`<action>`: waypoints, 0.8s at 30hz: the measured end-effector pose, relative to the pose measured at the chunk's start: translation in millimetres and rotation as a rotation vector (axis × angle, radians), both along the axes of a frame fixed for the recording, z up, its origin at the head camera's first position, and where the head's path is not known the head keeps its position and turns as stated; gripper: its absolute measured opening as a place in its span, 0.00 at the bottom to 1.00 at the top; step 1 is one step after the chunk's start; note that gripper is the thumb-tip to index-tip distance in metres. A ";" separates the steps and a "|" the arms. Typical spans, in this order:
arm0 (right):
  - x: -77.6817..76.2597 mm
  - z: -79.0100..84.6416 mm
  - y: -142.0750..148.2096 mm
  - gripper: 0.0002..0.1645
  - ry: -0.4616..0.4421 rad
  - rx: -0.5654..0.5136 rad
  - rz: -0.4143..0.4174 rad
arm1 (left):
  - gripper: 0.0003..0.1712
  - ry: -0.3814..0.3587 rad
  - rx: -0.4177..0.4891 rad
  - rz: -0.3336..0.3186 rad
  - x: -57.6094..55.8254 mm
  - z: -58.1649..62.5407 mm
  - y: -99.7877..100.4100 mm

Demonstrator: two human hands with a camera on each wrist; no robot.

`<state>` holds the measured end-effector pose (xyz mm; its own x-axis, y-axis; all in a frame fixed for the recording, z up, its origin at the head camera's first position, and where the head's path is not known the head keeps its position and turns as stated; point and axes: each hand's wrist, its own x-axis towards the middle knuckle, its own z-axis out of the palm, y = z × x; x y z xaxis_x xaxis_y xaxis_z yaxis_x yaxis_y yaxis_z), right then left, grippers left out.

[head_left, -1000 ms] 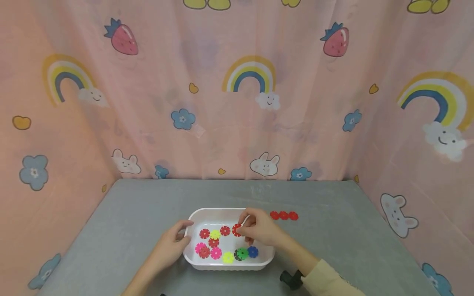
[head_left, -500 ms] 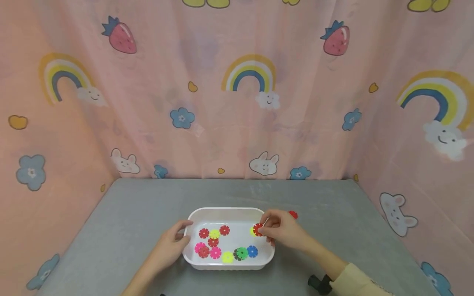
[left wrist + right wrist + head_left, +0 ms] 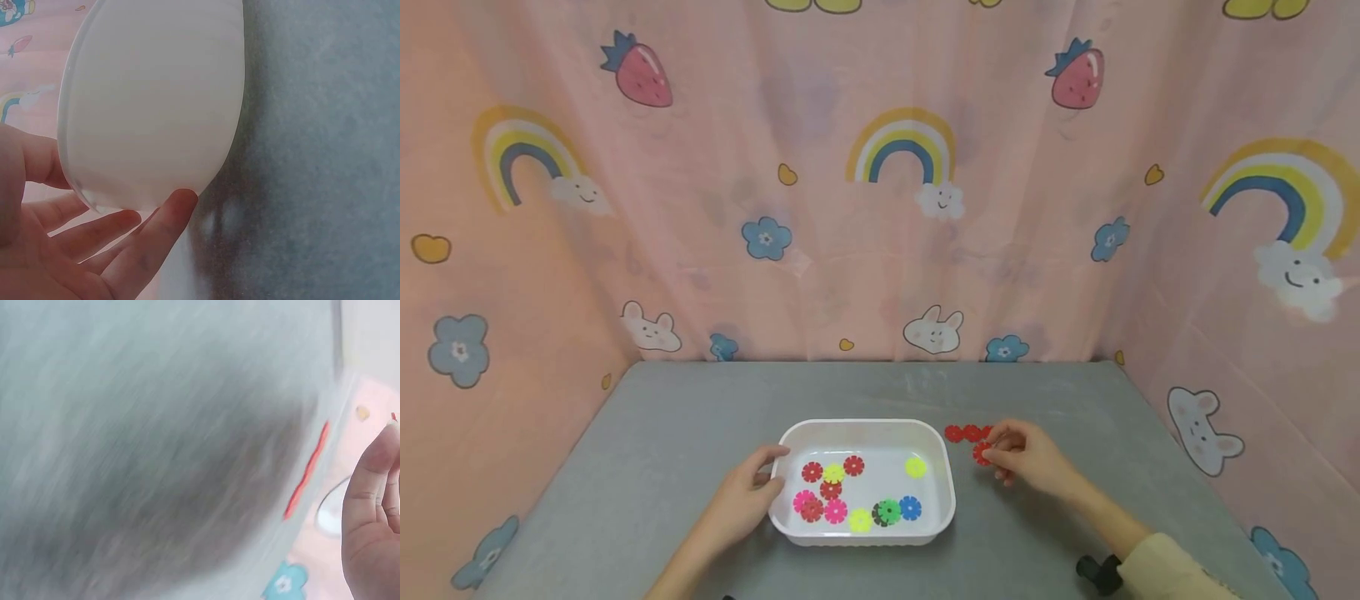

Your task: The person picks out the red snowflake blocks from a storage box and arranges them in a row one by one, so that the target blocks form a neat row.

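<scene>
In the head view, my left hand (image 3: pixel 743 493) grips the left end of a white plastic tray (image 3: pixel 867 540). The left wrist view shows its thumb at the rim and the fingers spread against the tray's outer wall (image 3: pixel 156 106). My right hand (image 3: pixel 1033 457) pinches a red notched plastic disc (image 3: pixel 981 453) above the table, right of the tray. Behind that disc lies a row of red discs (image 3: pixel 972 433), its right end partly hidden by the fingers. Only a sliver of the pinched disc (image 3: pixel 394 416) shows in the right wrist view.
Inside the tray lie several discs: red, pink (image 3: pixel 836 511), yellow (image 3: pixel 915 467), green (image 3: pixel 890 511) and blue (image 3: pixel 910 507). The tray stands on a grey table (image 3: pixel 700 442). A pink patterned curtain (image 3: pixel 820 300) encloses the back and sides. A black device (image 3: pixel 1099 575) sits at the right wrist.
My right hand has carried the red disc from inside the tray rightward over its rim to near the row of red discs. The left hand has stayed on the tray.
</scene>
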<state>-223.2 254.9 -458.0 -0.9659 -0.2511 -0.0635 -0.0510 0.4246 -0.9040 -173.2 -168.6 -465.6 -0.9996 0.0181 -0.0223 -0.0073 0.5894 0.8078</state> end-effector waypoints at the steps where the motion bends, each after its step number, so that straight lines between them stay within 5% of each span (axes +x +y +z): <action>1: -2.0 -1.9 4.4 0.16 0.003 0.010 -0.017 | 0.21 0.001 -0.001 0.001 0.0 -0.1 0.0; 24: -42.7 -23.8 40.1 0.10 0.020 0.202 -0.193 | 0.21 0.015 -0.013 0.002 -0.1 -1.4 -0.1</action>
